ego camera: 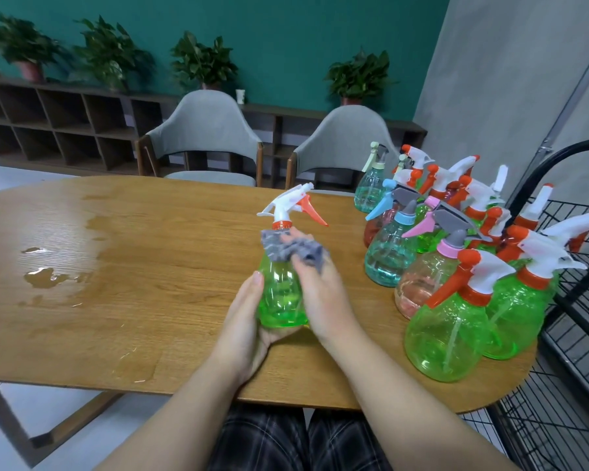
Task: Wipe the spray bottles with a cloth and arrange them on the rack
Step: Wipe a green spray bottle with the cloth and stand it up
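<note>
A green spray bottle (279, 294) with a white and orange trigger head stands upright near the table's front edge. My left hand (244, 321) grips its base and left side. My right hand (323, 290) presses a grey cloth (291, 248) against the bottle's shoulder, just below the orange collar. Several more spray bottles (456, 260), green, teal and pink, crowd the table's right end. A black wire rack (578, 300) stands to the right of the table, with two orange-and-white bottles (538, 207) on it.
The wooden table (150, 266) carries water puddles (45, 277) on its left half and a wet patch near the front edge. Two grey chairs (204, 137) stand behind the table. A low shelf with potted plants (201, 62) lines the far green wall.
</note>
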A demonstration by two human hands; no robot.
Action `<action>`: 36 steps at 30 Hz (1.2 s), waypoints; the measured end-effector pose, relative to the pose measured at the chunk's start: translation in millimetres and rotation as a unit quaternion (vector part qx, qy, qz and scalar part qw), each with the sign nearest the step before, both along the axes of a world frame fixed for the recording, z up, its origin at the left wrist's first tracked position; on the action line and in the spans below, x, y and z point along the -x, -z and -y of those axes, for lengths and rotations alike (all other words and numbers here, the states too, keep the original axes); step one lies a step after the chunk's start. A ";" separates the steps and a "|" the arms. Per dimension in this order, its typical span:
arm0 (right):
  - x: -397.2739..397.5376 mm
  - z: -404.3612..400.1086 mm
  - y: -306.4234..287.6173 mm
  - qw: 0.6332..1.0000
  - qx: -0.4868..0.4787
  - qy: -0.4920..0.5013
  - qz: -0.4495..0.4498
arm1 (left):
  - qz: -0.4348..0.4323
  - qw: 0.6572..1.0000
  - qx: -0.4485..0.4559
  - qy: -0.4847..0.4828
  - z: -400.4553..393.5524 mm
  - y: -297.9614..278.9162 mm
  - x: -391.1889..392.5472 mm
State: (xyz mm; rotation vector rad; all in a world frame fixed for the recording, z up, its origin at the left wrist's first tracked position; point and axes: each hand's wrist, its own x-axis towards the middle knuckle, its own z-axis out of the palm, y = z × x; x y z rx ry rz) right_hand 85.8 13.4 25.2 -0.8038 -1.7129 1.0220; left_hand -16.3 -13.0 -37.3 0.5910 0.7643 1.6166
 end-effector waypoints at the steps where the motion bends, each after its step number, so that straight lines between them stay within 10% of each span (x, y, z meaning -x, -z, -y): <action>1: 1.3 -1.7 1.3 0.996 -0.061 -0.006 0.067 | 0.005 1.000 -0.001 0.008 0.7 -1.7 -0.3; 21: -16.2 -6.3 27.9 0.986 -0.133 -0.095 -0.045 | 0.020 0.999 0.015 -0.020 0.1 0.3 1.6; 24: -23.8 -15.5 24.4 0.975 0.088 -0.010 -0.203 | 0.008 0.999 0.039 -0.027 -0.7 1.7 -0.3; 27: -22.8 -30.3 18.4 0.855 0.359 0.068 -0.367 | 0.009 0.999 0.045 -0.025 0.9 1.1 -0.2; 29: -19.0 -31.7 11.8 0.838 0.395 0.070 -0.369 | -0.001 0.999 0.036 -0.015 1.6 -0.3 -1.6; 36: 4.3 -12.2 5.5 0.993 0.104 0.008 -0.057 | -0.049 0.998 0.012 -0.022 -0.6 -0.2 -4.1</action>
